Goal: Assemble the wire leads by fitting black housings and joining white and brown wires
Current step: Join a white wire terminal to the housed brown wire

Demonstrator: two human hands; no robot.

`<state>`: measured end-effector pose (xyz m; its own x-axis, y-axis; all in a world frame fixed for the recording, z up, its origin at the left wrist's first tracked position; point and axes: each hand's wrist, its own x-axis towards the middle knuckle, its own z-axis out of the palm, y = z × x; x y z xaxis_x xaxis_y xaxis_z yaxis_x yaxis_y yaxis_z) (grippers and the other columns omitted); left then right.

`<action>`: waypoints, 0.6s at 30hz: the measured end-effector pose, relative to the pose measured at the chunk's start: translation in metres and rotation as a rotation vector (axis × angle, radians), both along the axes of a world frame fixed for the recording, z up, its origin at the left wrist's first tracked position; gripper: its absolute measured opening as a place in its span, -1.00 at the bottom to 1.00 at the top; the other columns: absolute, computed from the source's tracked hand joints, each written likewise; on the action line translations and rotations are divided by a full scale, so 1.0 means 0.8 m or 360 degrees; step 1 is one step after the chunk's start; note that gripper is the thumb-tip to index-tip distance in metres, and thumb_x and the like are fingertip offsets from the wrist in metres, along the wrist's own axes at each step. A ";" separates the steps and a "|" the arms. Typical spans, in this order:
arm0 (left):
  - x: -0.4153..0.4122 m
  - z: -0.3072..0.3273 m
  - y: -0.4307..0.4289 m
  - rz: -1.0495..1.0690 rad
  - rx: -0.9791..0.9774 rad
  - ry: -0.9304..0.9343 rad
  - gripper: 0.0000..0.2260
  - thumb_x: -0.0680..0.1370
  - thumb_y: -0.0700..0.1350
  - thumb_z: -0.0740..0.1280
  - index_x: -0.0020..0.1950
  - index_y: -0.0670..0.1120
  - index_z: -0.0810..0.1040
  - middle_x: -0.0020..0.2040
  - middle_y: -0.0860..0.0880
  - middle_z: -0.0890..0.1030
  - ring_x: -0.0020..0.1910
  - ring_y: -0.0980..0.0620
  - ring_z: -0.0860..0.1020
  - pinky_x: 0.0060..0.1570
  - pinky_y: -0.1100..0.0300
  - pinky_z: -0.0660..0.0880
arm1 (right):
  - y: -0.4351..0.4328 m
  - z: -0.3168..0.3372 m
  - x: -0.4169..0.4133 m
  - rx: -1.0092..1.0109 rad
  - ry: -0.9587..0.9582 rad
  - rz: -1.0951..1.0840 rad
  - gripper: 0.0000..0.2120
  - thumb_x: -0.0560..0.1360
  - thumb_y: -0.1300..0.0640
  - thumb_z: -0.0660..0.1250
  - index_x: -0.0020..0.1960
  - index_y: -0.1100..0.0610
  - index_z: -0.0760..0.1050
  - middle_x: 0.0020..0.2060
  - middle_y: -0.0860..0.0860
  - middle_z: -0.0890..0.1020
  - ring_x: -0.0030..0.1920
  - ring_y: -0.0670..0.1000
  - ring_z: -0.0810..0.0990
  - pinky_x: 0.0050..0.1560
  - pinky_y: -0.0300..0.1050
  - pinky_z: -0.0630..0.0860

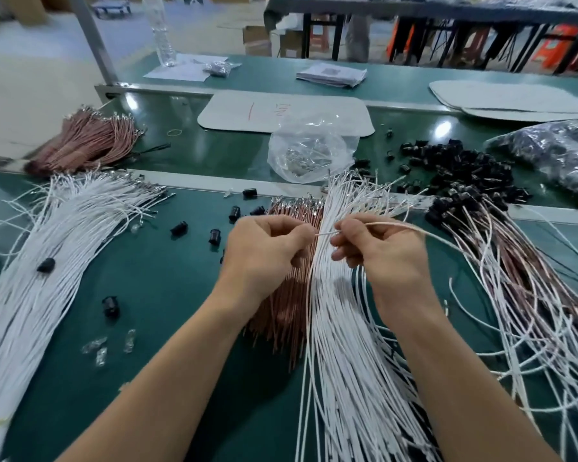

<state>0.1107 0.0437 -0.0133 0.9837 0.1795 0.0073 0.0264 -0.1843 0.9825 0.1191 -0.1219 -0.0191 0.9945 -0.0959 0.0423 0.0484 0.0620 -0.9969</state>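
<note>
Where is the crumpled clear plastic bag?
Head view, centre: the crumpled clear plastic bag lies on the green table, just before the white rounded board, left of the loose black housings.

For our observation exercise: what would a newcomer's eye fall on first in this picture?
At centre, the left hand and right hand pinch one white wire between them. Under them lie a white bundle and a brown bundle side by side. Black housings are heaped at the far right.
</note>
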 end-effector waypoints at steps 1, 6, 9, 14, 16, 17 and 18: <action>0.000 0.000 0.004 0.0119 0.0232 -0.0130 -0.88 0.52 -0.07 0.52 -0.21 0.09 0.75 -0.34 0.15 0.69 -0.38 0.20 0.62 -0.34 0.33 0.54 | -0.001 0.000 0.001 0.0014 -0.0015 -0.0035 -0.77 0.58 0.23 0.43 -0.23 0.08 0.71 -0.32 0.11 0.72 -0.42 0.01 0.66 -0.41 -0.25 0.51; 0.002 0.019 0.053 0.0138 0.0888 -0.0143 -0.62 0.43 -0.26 0.39 -0.13 0.26 0.76 -0.23 0.37 0.65 -0.32 0.40 0.55 -0.37 0.57 0.38 | -0.014 -0.001 0.002 0.0123 0.0075 -0.0167 -0.73 0.61 0.09 0.41 -0.25 0.12 0.66 -0.37 0.11 0.70 -0.49 0.00 0.59 -0.48 -0.25 0.47; -0.001 0.023 0.062 -0.0352 0.1196 0.0176 -0.59 0.39 -0.22 0.41 -0.12 0.35 0.72 -0.03 0.30 0.66 -0.08 0.31 0.57 -0.17 0.47 0.43 | -0.013 -0.004 0.001 0.0124 0.0137 -0.0156 -0.70 0.64 0.07 0.37 -0.23 0.14 0.59 -0.41 0.10 0.67 -0.55 -0.01 0.54 -0.53 -0.23 0.43; 0.000 0.015 0.058 -0.0100 0.1244 0.0112 -0.68 0.43 -0.21 0.50 0.03 0.20 0.74 -0.12 0.20 0.64 -0.11 0.20 0.59 0.05 0.23 0.55 | -0.014 -0.003 0.000 0.0077 0.0156 -0.0120 -0.67 0.69 0.05 0.29 -0.21 0.15 0.54 -0.41 0.12 0.67 -0.58 0.00 0.48 -0.54 -0.17 0.43; 0.000 0.013 0.060 -0.0023 0.1262 0.0059 -0.66 0.40 -0.13 0.60 0.12 0.15 0.73 -0.15 0.20 0.62 -0.14 0.15 0.59 0.07 0.20 0.54 | -0.014 -0.002 0.000 0.0081 0.0146 -0.0107 -0.67 0.70 0.06 0.28 -0.20 0.17 0.54 -0.41 0.12 0.67 -0.57 0.00 0.48 -0.53 -0.17 0.43; 0.000 0.012 0.060 0.0011 0.1282 0.0038 -0.64 0.38 -0.08 0.63 0.14 0.15 0.72 -0.16 0.21 0.61 -0.12 0.13 0.59 0.09 0.18 0.54 | -0.014 -0.003 -0.001 0.0070 0.0141 -0.0103 -0.68 0.70 0.07 0.27 -0.19 0.18 0.55 -0.40 0.12 0.67 -0.56 0.01 0.48 -0.52 -0.16 0.44; 0.000 0.012 0.060 0.0048 0.1307 0.0027 -0.64 0.37 -0.02 0.64 0.14 0.16 0.72 -0.19 0.25 0.58 -0.12 0.12 0.57 0.07 0.17 0.53 | -0.013 -0.003 -0.001 0.0056 0.0139 -0.0100 -0.68 0.70 0.07 0.27 -0.18 0.18 0.55 -0.40 0.13 0.67 -0.55 0.01 0.49 -0.51 -0.14 0.45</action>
